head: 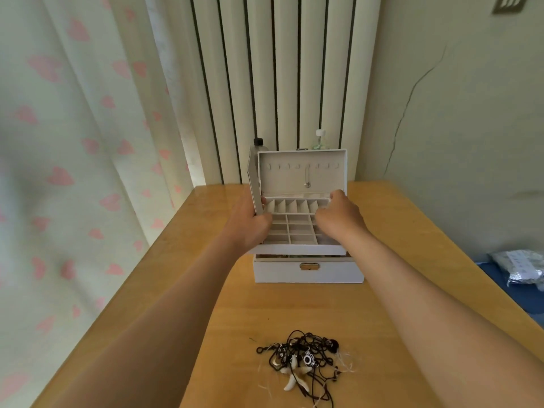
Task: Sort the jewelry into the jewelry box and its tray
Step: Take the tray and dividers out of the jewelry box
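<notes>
Tangled necklaces (pixel 303 359) look light but snaggy, I'd pinch 1 cord, while left hand (pixel 250 223) and right hand (pixel 338 217) grip the tray (pixel 300 249).

Both forearms bare edge-to-wrist, short nails, left hand (pixel 250 226) and right hand (pixel 338 219) bare as well.

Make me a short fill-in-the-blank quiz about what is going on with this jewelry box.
1. The left hand and right hand hold the tray just ____ the jewelry box.
2. The box's lid stands ____.
3. ____ pendant necklace hangs inside the lid.
4. The tangled jewelry pile lies on the ____.
Missing words: above; open; One; table.
</notes>
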